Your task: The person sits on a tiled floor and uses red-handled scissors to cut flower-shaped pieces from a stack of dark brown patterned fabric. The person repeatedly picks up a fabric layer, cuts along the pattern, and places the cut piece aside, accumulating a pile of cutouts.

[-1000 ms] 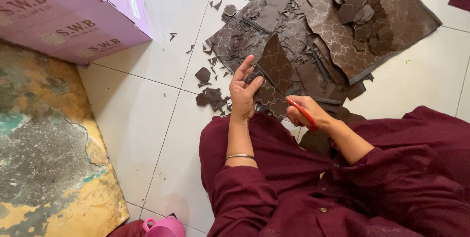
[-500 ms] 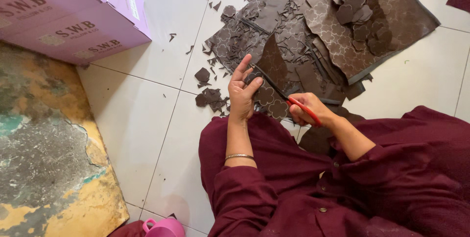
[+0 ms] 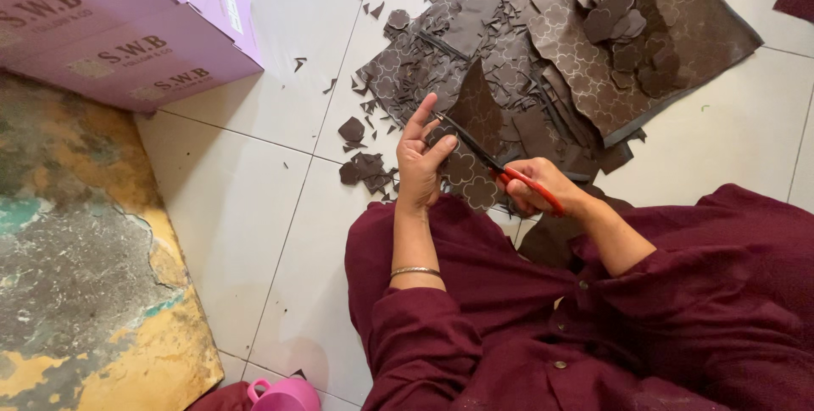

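— Right hand (image 3: 536, 186) doing what?
— Gripping red-handled scissors (image 3: 496, 162), blades in a brown patterned sheet (image 3: 468, 144) on the tiled floor (image 3: 246, 207).
— Left hand (image 3: 421, 161)?
— Pinching that sheet's edge, fingers partly spread.

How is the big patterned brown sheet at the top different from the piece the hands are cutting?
The big patterned sheet lies flat on the tiled floor with cut shapes piled on it; the piece being cut is smaller, lifted, and held by the left hand while the right hand works red-handled scissors into it. Both are dark brown.
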